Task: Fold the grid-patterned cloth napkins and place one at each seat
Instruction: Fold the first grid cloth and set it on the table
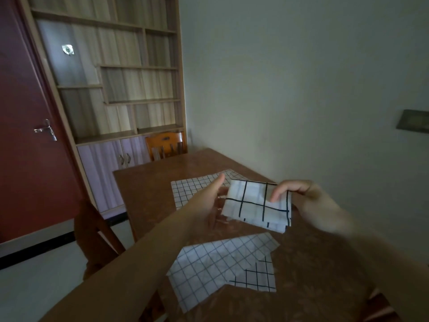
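A folded white napkin with wide black grid lines (253, 205) is held up above the brown table (144, 194). My right hand (308, 201) pinches its right edge, the thumb on top of the cloth. At the folded napkin's left edge, my left hand (209, 201) has its fingers under the cloth and its thumb straight up. A flat napkin with a fine grid (192, 189) lies on the table behind my hands. Another fine-grid napkin (216, 266) lies spread nearer me, and a wide-grid napkin (257, 277) overlaps its right corner.
An orange wooden chair (167, 145) stands at the table's far end, and a dark wooden chair (97, 238) at its left side. A wall runs along the right of the table. A bookcase (116, 77) and a red door (25, 135) are at the back left.
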Demonstrator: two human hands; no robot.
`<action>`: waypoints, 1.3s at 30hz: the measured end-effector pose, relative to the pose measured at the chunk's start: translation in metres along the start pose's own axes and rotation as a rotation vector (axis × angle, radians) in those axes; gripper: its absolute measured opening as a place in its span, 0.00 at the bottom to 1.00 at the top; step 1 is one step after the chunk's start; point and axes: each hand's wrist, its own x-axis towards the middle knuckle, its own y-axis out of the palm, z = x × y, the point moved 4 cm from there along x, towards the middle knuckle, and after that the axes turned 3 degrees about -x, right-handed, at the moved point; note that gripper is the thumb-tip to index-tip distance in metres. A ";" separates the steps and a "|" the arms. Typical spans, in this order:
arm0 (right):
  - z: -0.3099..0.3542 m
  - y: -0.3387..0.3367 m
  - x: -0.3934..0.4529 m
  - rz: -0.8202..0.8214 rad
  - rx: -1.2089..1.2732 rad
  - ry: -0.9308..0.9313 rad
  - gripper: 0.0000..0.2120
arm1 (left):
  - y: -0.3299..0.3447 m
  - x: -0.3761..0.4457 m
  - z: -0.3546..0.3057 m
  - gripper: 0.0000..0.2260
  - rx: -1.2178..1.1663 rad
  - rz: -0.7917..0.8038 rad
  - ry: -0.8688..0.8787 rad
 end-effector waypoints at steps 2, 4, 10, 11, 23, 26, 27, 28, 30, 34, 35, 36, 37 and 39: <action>0.001 -0.002 -0.001 -0.031 -0.091 -0.058 0.25 | 0.000 -0.001 0.002 0.20 0.144 0.032 -0.008; -0.001 -0.006 -0.002 0.019 -0.166 -0.067 0.26 | 0.000 0.000 -0.001 0.13 0.318 0.039 0.127; 0.002 -0.015 -0.002 0.121 -0.109 -0.049 0.16 | 0.005 -0.001 -0.009 0.12 0.640 0.029 0.439; 0.006 -0.012 0.000 0.050 -0.208 -0.064 0.11 | 0.010 -0.003 -0.009 0.11 0.669 0.067 0.457; 0.042 0.028 0.008 -0.229 -0.560 -0.406 0.27 | 0.017 -0.016 -0.018 0.15 0.745 0.178 0.524; 0.034 0.028 0.010 -0.175 -0.482 -0.267 0.28 | 0.008 -0.016 -0.024 0.17 0.713 0.082 0.606; 0.031 0.028 0.009 -0.157 -0.495 -0.246 0.28 | 0.003 -0.016 -0.026 0.17 0.697 0.055 0.627; 0.030 0.029 0.008 -0.147 -0.505 -0.242 0.29 | -0.002 -0.016 -0.028 0.17 0.699 0.033 0.649; 0.028 0.029 0.007 -0.156 -0.501 -0.252 0.29 | -0.008 -0.016 -0.028 0.17 0.721 0.009 0.676; 0.032 0.032 0.009 -0.139 -0.423 -0.227 0.29 | -0.018 -0.012 -0.026 0.18 0.671 -0.007 0.687; 0.034 0.034 0.009 -0.131 -0.430 -0.230 0.29 | -0.019 -0.013 -0.025 0.18 0.664 -0.005 0.690; 0.035 0.035 0.009 -0.134 -0.445 -0.235 0.29 | -0.021 -0.012 -0.025 0.18 0.645 -0.010 0.691; 0.036 0.036 0.009 -0.155 -0.451 -0.234 0.28 | -0.024 -0.010 -0.025 0.18 0.596 -0.023 0.693; 0.037 0.036 0.008 -0.232 -0.420 -0.206 0.27 | -0.027 -0.006 -0.023 0.21 0.380 -0.025 0.630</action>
